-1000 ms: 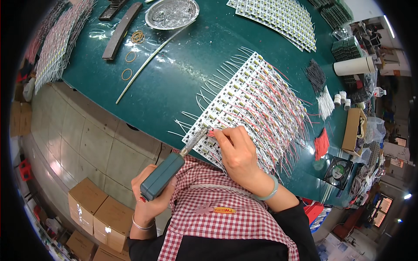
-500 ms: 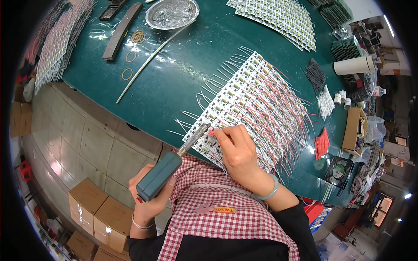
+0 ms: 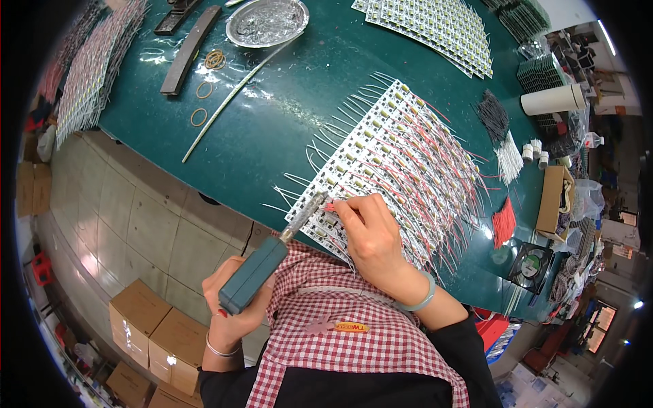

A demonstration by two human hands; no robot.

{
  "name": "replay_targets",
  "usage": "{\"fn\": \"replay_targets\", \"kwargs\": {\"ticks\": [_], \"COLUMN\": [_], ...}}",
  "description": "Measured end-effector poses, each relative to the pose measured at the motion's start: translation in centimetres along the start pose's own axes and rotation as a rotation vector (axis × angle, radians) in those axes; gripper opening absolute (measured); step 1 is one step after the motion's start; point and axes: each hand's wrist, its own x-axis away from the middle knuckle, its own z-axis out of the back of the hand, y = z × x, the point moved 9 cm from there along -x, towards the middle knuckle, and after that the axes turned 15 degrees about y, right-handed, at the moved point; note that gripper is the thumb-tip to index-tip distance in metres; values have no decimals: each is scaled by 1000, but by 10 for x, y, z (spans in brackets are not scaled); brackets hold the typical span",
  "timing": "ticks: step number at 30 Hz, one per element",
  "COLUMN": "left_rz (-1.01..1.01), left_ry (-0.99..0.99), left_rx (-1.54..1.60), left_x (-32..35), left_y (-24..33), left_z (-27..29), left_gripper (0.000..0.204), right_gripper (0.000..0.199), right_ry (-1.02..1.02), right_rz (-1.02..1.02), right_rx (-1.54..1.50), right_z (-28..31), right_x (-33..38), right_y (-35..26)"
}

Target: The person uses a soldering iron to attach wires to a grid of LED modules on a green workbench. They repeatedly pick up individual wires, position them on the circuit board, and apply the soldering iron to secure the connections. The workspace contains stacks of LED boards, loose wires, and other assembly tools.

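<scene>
My left hand (image 3: 237, 326) is closed around the dark green body of a soldering iron (image 3: 254, 275). Its thick, crusted metal tip reaches up and right onto a panel of small circuit boards (image 3: 381, 132) lying on the table. In a pinch at the panel's near left part, my right hand (image 3: 375, 238) holds short red wires (image 3: 329, 206) right beside the iron's tip. White wires stick out along the panel's left edge. Many red wires fan across its right side. The exact contact between tip, wire and board is too small to make out.
On the green table (image 3: 258, 109) are a metal dish (image 3: 266, 26), a long thin stick (image 3: 231, 98), rubber bands (image 3: 214, 60) and a dark curved bar (image 3: 192, 51). Bundles of black (image 3: 492, 115), white (image 3: 509, 160) and red wires (image 3: 503, 223) lie right, near a fan (image 3: 529, 266).
The soldering iron's body has shifted slightly to the right with my left hand, its tip staying at nearly the same spot. My right hand has barely moved.
</scene>
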Motion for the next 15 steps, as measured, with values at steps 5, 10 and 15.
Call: {"fn": "replay_targets", "kwargs": {"ticks": [5,10,15], "left_rz": [66,-78,-358], "left_ry": [129,459,565], "left_rx": [-93,-64,293], "left_x": [-8,-46,-125], "left_y": [-20,7,61], "left_z": [27,56,54], "left_gripper": [23,35,24], "right_gripper": [32,32,34], "right_ry": [3,-1,12], "right_rz": [-8,-19,-14], "right_rx": [9,18,17], "right_z": [1,0,0], "right_x": [-1,2,-1], "right_y": [1,4,1]}}
